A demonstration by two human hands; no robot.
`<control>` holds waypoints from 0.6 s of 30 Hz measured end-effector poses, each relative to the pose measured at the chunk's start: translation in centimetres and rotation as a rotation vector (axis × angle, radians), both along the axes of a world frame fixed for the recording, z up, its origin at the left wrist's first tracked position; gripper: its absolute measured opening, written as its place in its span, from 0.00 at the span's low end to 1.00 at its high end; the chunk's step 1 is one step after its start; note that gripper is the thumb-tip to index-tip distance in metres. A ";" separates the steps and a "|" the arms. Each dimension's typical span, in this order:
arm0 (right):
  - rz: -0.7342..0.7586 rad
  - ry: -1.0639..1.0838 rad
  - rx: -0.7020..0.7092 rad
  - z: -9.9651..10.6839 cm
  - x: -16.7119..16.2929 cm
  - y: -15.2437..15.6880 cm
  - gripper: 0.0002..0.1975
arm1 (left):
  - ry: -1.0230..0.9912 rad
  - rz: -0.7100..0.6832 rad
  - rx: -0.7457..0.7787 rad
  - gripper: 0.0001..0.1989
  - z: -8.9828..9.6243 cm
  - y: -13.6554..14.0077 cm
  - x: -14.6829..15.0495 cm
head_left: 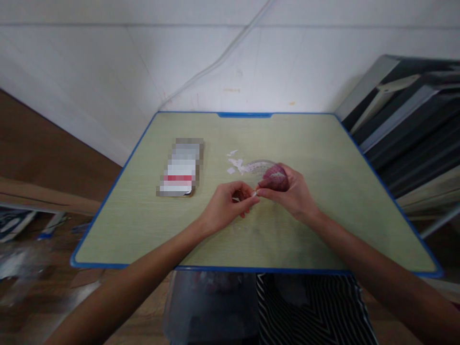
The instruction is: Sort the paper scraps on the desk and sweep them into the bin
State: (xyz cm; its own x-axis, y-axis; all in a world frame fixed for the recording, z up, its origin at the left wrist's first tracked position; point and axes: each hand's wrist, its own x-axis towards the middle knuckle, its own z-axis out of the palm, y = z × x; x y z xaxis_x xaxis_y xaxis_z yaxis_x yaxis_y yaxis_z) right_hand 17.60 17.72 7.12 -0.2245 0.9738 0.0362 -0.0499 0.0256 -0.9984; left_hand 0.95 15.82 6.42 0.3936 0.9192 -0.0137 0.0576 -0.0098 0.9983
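Observation:
In my right hand (293, 194) is a dark purplish-red, rounded thing (275, 178) with a paler patch on its face; its exact kind does not show. My right thumb and fingers close around its near side. My left hand (232, 201) meets it at the lower left, thumb and forefinger pinching a small white bit (254, 194) at its tip. Just behind the hands lies a clear, curved piece with markings like a protractor (260, 166), partly hidden by the red thing. White scraps (237, 164) are scattered to its left.
A pixelated oblong object (181, 167), phone-like, lies on the left of the pale green table (359, 230) with blue edging. A white wall with a cable (223, 55) stands behind. Dark folded frames (406, 110) lean at the right. Below the front edge is a translucent bin (212, 306).

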 end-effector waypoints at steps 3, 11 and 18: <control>0.006 -0.007 0.008 0.2 0.0 -0.1 0.18 | -0.012 -0.001 -0.026 0.08 0.0 0.2 -0.1; 0.008 0.057 0.004 0.2 0.5 0.2 0.18 | -0.018 -0.052 -0.071 0.06 0.3 0.4 -0.4; 0.003 0.045 0.003 0.3 0.7 0.3 0.19 | 0.065 0.016 -0.028 0.03 0.5 0.3 -0.5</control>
State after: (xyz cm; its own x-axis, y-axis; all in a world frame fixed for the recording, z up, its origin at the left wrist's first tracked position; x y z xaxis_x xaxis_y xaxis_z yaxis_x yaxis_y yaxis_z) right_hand 18.32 18.01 7.41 -0.2260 0.9729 0.0492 -0.0946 0.0283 -0.9951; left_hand 0.42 16.13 6.90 0.3759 0.9244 -0.0647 0.1218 0.0199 0.9924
